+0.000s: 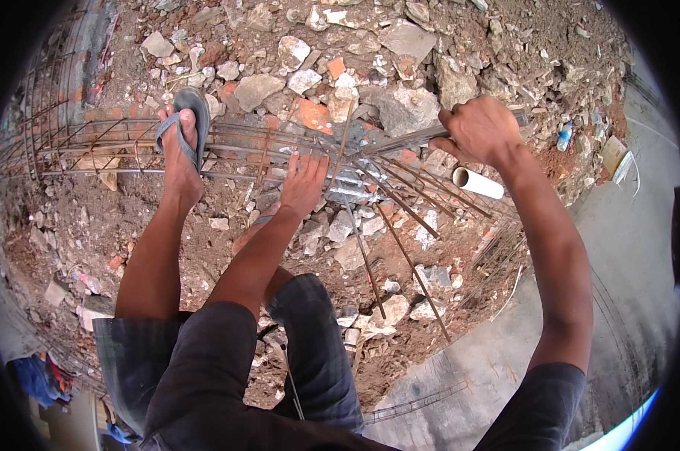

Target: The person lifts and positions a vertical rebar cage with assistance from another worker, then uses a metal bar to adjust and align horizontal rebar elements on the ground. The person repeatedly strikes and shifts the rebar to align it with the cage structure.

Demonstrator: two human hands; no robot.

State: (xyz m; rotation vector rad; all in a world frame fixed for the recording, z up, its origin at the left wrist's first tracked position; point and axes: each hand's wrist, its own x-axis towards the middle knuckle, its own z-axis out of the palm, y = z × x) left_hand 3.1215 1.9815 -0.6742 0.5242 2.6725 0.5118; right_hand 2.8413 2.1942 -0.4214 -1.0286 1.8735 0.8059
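My left hand (304, 184) lies on the rebar cage (235, 143), its fingers stretched over the thin bars. My right hand (481, 134) is closed in a fist round a long grey metal bar (408, 140). One end of that bar reaches in among the rebar ends just right of my left hand; its exact kind is unclear. Several loose rebar ends (408, 194) fan out from this spot toward the lower right. A thin upright rod (344, 139) crosses the cage beside my left fingertips.
My sandalled foot (182, 135) stands on the cage at left. Broken concrete and brick rubble (408, 109) covers the ground. A white pipe piece (478, 183) lies below my right hand. A grey concrete slab (460, 391) borders the lower right, and a small bottle (565, 137) lies far right.
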